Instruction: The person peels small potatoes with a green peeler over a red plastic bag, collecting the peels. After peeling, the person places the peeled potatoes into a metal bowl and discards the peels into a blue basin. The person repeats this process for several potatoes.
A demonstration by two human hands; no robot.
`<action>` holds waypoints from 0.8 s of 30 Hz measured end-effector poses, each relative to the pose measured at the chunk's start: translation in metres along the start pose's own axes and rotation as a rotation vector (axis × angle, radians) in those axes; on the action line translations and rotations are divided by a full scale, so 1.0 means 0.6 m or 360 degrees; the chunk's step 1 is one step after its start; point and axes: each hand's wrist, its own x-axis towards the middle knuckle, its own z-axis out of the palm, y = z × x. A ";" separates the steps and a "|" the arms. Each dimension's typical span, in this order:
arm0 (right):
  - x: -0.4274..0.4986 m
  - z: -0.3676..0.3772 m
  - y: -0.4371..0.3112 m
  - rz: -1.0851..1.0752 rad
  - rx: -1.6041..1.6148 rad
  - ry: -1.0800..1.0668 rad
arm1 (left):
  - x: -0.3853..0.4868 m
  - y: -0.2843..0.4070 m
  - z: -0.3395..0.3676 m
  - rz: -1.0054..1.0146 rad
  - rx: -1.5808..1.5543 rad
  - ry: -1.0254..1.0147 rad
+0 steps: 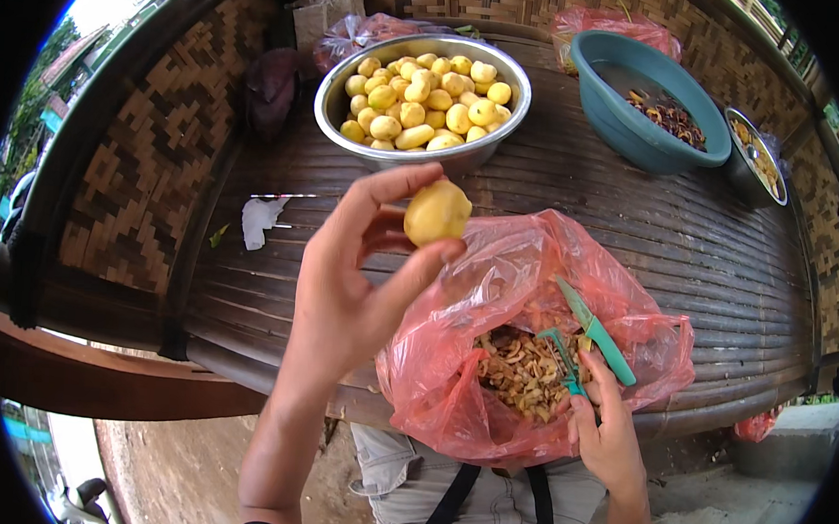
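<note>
Between the thumb and fingers of my left hand is a round yellow fruit, held up in front of a metal basin heaped with similar yellow fruits. My right hand grips a green peeler low over an open red plastic bag. Brownish peelings lie inside the bag. A knife with a green handle rests on the bag's far right side, its blade pointing up and left, just beyond the right fingers.
A blue-green plastic tub with dark pieces in liquid stands at the back right, beside a small metal bowl. White crumpled paper lies on the bamboo slat bench at left. Woven panels border the bench.
</note>
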 end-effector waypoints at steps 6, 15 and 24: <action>-0.007 0.006 0.004 0.0028 -0.0026 -0.0047 | 0.226 -0.144 -0.037 -0.0008 0.0945 -0.0009; -0.017 -0.028 0.025 -0.0144 0.0087 0.0136 | 0.247 -0.245 -0.058 0.0133 0.1426 -0.0135; -0.006 -0.039 0.018 -0.0378 -0.0041 0.0343 | 0.225 -0.195 -0.062 -0.0051 0.1413 0.0073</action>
